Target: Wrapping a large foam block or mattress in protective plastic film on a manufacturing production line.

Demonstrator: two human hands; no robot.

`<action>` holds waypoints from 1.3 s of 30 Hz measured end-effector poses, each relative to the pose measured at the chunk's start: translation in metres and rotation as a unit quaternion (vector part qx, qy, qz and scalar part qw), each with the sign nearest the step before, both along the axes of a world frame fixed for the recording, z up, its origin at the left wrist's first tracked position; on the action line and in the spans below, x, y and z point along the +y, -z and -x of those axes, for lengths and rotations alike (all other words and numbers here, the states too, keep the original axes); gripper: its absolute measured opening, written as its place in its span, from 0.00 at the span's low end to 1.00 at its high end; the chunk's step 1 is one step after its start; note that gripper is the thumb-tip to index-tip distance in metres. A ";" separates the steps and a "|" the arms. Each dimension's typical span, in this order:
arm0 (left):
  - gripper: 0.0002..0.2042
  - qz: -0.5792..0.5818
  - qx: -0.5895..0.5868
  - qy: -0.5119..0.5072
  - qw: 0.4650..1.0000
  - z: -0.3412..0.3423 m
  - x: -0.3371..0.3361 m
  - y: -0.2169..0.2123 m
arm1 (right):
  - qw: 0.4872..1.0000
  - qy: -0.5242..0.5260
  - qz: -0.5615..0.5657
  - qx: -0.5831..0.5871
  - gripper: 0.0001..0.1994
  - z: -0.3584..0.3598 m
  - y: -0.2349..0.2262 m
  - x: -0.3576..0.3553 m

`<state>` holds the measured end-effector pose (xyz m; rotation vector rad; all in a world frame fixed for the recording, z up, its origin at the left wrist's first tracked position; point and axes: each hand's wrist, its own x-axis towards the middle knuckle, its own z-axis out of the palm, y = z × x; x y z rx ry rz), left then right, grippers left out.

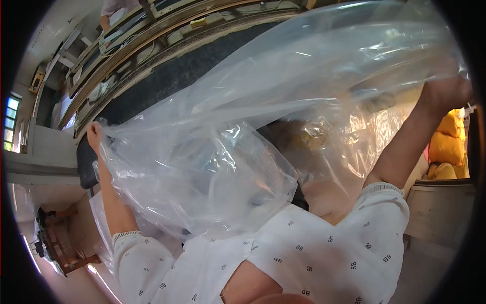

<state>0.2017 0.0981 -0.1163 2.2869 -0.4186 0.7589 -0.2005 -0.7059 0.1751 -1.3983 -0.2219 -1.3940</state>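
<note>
A large clear plastic sheet [253,109] stretches across the view between my two spread arms. Its folds hang down over my front and catch the light. At the far left my left hand [94,136] is closed on a gathered corner of the sheet. My right hand [448,92], out at the right edge and raised, is closed on the sheet's other end; the plastic partly veils its fingers. Whether the sheet is one layer or a folded bag, I cannot tell.
A dark table surface [162,83] lies beyond the sheet, with long rails [136,48] running behind it. Another person's arm [105,21] shows at the top left. Yellow bundles [448,144] sit at the right. A brown wooden frame [63,240] stands at the lower left.
</note>
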 end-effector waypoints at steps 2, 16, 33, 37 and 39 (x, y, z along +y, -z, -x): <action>0.10 0.015 0.012 -0.028 0.999 0.010 -0.084 0.004 | 0.973 0.210 0.053 0.081 0.13 0.029 0.042 -0.112; 0.19 -0.311 0.106 -0.278 0.903 0.064 0.248 -0.037 | 0.497 0.414 0.323 0.691 0.31 -0.169 0.222 -0.071; 0.19 -0.025 -0.038 -0.392 0.919 -0.070 0.184 0.024 | 0.623 0.438 0.504 0.407 0.21 -0.278 0.217 -0.053; 0.15 0.037 -0.044 -0.462 0.885 -0.066 0.112 0.015 | 0.832 -0.177 0.128 0.510 0.17 -0.202 0.134 0.149; 0.14 0.071 -0.052 -0.460 0.883 -0.045 0.110 -0.005 | 0.742 -0.374 0.211 0.514 0.18 -0.130 0.138 0.200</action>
